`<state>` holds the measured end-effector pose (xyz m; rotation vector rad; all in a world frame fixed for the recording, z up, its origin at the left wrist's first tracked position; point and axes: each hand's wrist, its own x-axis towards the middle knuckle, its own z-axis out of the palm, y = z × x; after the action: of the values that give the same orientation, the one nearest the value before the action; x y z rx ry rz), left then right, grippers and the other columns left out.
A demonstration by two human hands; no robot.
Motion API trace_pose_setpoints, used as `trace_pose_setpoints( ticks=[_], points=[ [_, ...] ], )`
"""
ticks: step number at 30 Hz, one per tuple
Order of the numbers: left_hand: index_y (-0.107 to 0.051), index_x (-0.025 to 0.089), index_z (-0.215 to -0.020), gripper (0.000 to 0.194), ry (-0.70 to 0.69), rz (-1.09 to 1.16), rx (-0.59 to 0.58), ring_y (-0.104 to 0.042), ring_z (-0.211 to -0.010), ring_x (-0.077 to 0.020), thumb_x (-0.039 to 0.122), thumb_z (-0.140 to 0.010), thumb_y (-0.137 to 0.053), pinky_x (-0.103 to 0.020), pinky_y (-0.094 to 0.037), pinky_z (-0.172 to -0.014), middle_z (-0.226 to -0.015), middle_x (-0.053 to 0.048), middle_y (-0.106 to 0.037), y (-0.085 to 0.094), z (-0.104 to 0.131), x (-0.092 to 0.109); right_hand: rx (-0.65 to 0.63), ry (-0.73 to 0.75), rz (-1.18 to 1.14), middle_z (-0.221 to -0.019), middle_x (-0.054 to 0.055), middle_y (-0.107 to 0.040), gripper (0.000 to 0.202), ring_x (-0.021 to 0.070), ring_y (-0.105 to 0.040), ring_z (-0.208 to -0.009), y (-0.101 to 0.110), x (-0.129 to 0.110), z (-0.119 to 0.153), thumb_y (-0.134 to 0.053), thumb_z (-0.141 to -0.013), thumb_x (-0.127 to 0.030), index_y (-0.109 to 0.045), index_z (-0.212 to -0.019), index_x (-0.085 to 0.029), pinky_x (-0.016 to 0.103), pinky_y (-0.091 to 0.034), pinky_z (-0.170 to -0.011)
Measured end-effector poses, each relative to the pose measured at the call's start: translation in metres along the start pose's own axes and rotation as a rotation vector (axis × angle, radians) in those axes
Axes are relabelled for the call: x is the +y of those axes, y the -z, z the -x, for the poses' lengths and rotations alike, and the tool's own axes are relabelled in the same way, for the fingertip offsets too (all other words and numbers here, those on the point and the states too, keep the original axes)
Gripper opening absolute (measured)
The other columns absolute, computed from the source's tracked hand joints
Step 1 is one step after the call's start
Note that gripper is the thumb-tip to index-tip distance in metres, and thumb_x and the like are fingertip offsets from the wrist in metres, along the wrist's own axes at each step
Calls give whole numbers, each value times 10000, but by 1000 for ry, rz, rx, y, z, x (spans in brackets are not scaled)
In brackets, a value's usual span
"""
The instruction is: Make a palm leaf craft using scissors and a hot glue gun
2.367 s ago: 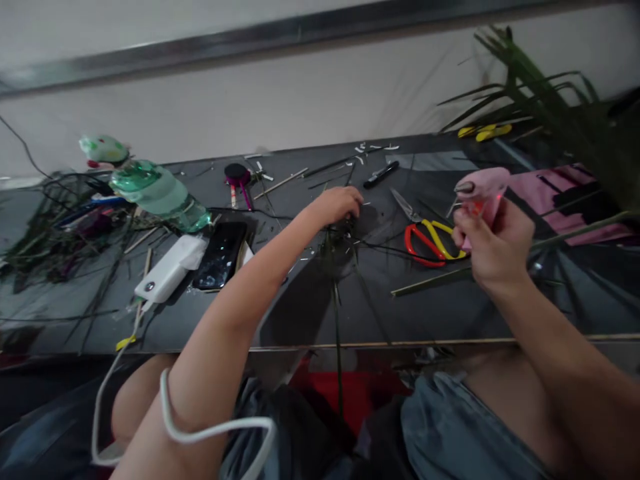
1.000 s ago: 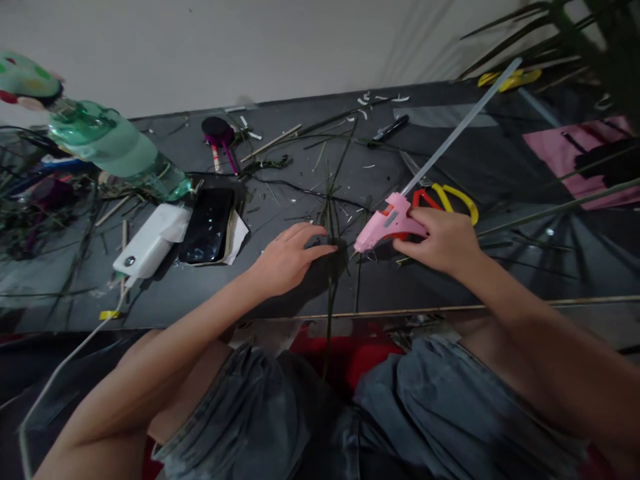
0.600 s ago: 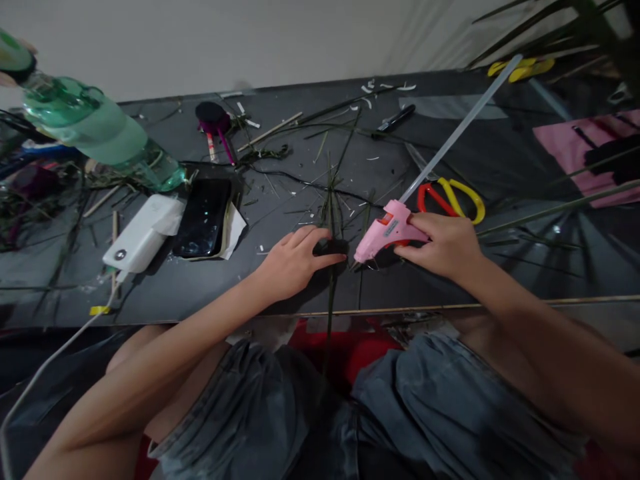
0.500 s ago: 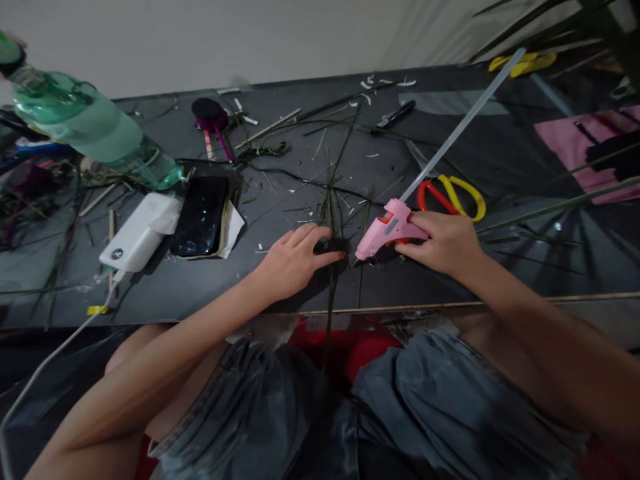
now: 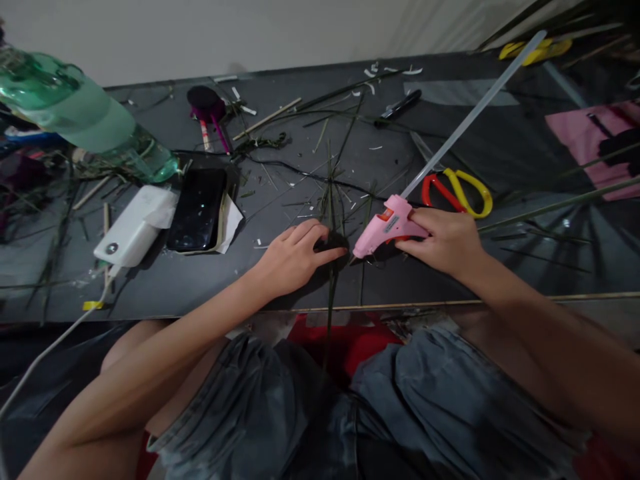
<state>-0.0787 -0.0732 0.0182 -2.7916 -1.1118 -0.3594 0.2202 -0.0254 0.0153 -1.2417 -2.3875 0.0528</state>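
Reading the clock from the stems [image 5: 330, 195] between the hands, with twelve toward the wall [image 5: 275, 33]. Clamps the right hand [image 5: 450, 241] around the pink glue gun [image 5: 384, 228] at three o'clock, hiding most of the handle and part of the orange trigger. Aims the nozzle down toward eight, near the other thumb; cannot tell whether touching a stem. Slants a clear glue stick [image 5: 475, 113] from the gun toward two, covering part of the scissors [image 5: 457, 195] and of a yellow thing [image 5: 555, 50].

Rests the left hand [image 5: 293, 259] at eight, with thumb and forefinger apart at the stems. Cannot tell whether pinching anything, given the dark gap there. Loses the lower stem in gloom at six, over the shorts [image 5: 240, 413].

Shows a phone [image 5: 197, 210] at nine, on partly covered paper [image 5: 231, 225], with a white box [image 5: 133, 227] just beyond. Cuts off its cable [image 5: 50, 353] and, at ten, the top of a green bottle [image 5: 90, 113] at the left edge. Shows a pen [image 5: 400, 107] at one. Crops a pink cloth [image 5: 575, 140] between two and three, leaving the dark shape upon it hard to make out.
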Motion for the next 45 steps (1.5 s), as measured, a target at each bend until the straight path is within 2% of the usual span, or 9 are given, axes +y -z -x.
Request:
trace_pose_setpoints(
  ticks=[13, 22, 27, 31, 35, 41, 43, 45],
  points=[
    [-646, 325, -1248, 401, -10, 13, 16, -547, -1134, -272, 139, -913, -527, -379, -527, -866, -1095, -104, -587, -1, 1, 0, 21, -5, 28, -762, 42, -690, 165, 197, -628, -692, 0, 0, 1, -639, -784, -372, -677, -859, -231, 300, -371, -565],
    [-645, 311, -1243, 403, -21, 15, 23, -534, -1132, -272, 121, -905, -536, -382, -529, -855, -1081, -101, -564, -3, 1, -1, 72, 51, 73, -783, 48, -698, 189, 190, -641, -714, -2, 1, 3, -654, -796, -352, -683, -909, -202, 285, -385, -581],
    [-655, 300, -1226, 364, -23, 7, 36, -533, -1110, -263, 143, -922, -530, -377, -530, -851, -1066, -97, -549, -4, 2, 0, 145, 134, 94, -759, 41, -690, 179, 171, -636, -691, -3, -1, 4, -636, -824, -338, -678, -901, -182, 270, -373, -575],
    [-647, 312, -1242, 362, 7, 30, 19, -522, -1116, -255, 163, -944, -506, -388, -515, -894, -1083, -94, -537, -4, 2, 1, 141, 126, 113, -718, 36, -674, 184, 168, -626, -672, -1, -3, 4, -619, -845, -344, -682, -920, -188, 274, -361, -565],
    [-648, 309, -1246, 359, 13, 59, 37, -504, -1134, -265, 171, -953, -494, -406, -507, -909, -1071, -94, -526, -6, 2, 1, 147, 136, 150, -689, 35, -666, 215, 166, -617, -651, 4, -8, 3, -614, -864, -376, -698, -949, -197, 280, -345, -556],
    [-644, 299, -1257, 377, 4, 90, 28, -493, -1091, -256, 156, -956, -469, -405, -499, -899, -1046, -92, -495, -5, 2, 0, 256, 227, 233, -719, 31, -694, 210, 148, -608, -638, 19, -23, 5, -616, -885, -407, -710, -885, -219, 283, -362, -580],
    [-636, 306, -1271, 399, 17, 106, 20, -478, -1098, -257, 144, -956, -454, -407, -491, -907, -1050, -94, -482, -5, 3, 0, 277, 196, 275, -709, 30, -689, 209, 151, -605, -652, 28, -22, 2, -634, -865, -419, -711, -877, -225, 283, -380, -605],
    [-627, 321, -1285, 428, 35, 115, 13, -466, -1099, -254, 124, -950, -446, -404, -485, -910, -1046, -92, -469, -4, 3, 0, 283, 66, 300, -679, 50, -668, 284, 166, -590, -655, 38, -15, -10, -660, -813, -485, -699, -830, -204, 295, -393, -628]
  ],
)
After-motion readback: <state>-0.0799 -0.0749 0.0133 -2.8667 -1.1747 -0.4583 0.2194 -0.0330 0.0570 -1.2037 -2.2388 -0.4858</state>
